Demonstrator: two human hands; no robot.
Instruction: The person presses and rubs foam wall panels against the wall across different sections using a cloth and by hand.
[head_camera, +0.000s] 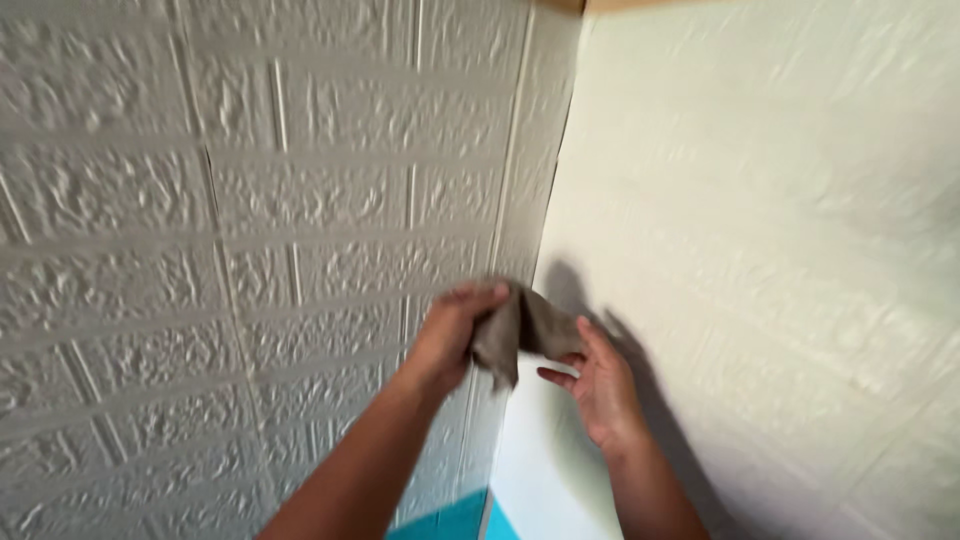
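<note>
While pinched at its left edge by the left hand (452, 335), one grey cloth (520, 330) droops rightward, lower corner (crumpled) grasped by right hand (598, 385) fingertips. Two hands, two wall panels.

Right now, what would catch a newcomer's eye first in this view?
First, the crumpled grey-brown cloth at centre, held between the left hand and right hand right at the wall corner. Next, the embossed brick-pattern wall panels filling the left side, against the smoother cream wall on the right, where the hands cast a dark shadow.
</note>
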